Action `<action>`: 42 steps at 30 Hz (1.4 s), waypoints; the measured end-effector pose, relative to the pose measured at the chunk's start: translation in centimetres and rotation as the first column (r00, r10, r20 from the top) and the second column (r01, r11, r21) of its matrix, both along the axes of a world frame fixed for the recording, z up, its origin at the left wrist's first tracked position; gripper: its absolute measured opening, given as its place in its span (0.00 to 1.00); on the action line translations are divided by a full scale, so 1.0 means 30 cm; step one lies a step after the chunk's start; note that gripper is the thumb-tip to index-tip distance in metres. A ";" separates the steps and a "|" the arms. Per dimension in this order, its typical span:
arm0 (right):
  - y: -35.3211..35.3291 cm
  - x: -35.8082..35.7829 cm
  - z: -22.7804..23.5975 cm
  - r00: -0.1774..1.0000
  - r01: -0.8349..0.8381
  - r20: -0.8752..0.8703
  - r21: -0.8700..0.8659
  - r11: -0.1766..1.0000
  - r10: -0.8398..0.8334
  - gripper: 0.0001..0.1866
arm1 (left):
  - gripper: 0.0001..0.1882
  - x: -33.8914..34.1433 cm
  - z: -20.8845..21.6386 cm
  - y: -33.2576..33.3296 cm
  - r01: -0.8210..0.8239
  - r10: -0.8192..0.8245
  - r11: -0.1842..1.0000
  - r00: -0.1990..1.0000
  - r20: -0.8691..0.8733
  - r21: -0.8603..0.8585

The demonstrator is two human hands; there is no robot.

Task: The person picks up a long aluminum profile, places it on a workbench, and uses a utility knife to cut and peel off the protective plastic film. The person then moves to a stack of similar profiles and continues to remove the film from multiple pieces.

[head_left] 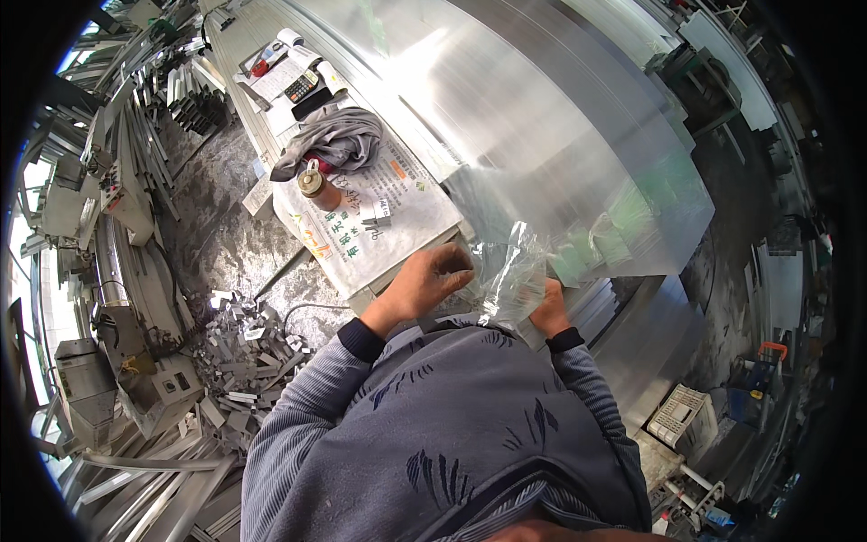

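Note:
Crumpled clear plastic film [506, 271] spreads between my hands, just in front of my body. My left hand [420, 285] is closed, thumb and fingers curled together at the film's left edge. My right hand [550, 310] is at the film's right edge; its fingers are mostly hidden by the shiny folds. Left of the film lies a white printed sheet [397, 237] over the bench. On it stand a brown lidded jar [318, 188] and a bunched grey cloth [339, 142], with something red partly covered by them.
Long film-covered metal sheets [542, 117] fill the bench ahead. A calculator [302, 86] and papers lie at the far left. Metal offcuts [248, 361] litter the floor at left, near a machine [135, 379]. A white crate [682, 415] stands at lower right.

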State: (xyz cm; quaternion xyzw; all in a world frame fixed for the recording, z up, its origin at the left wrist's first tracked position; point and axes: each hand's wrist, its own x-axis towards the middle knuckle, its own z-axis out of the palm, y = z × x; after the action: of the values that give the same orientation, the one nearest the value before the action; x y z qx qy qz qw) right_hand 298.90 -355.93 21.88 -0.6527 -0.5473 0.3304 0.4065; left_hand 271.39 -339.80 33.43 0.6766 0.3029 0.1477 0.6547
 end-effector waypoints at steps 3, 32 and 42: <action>-0.281 0.019 -0.386 0.947 0.271 -0.090 -0.288 0.918 -0.308 0.15 | 0.10 -0.114 -0.181 -0.114 -0.251 0.255 0.967 0.931 -0.259 0.049; -0.463 0.982 -0.633 0.597 0.773 -0.088 -0.203 0.601 -0.797 0.31 | 0.10 -0.081 -0.178 -0.588 -0.123 0.136 0.991 0.919 -0.371 0.058; -1.103 0.177 -1.221 0.563 0.469 -0.038 -0.808 0.357 -0.825 0.31 | 0.14 -0.183 -0.155 -0.517 -0.053 0.094 0.992 0.918 -0.387 0.114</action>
State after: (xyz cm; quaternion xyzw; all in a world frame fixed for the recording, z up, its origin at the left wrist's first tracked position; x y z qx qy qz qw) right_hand 304.22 -389.03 -14.74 -0.8253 0.0553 0.4587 0.3247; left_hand 265.89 -355.30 28.78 0.7127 0.4448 0.0492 0.5401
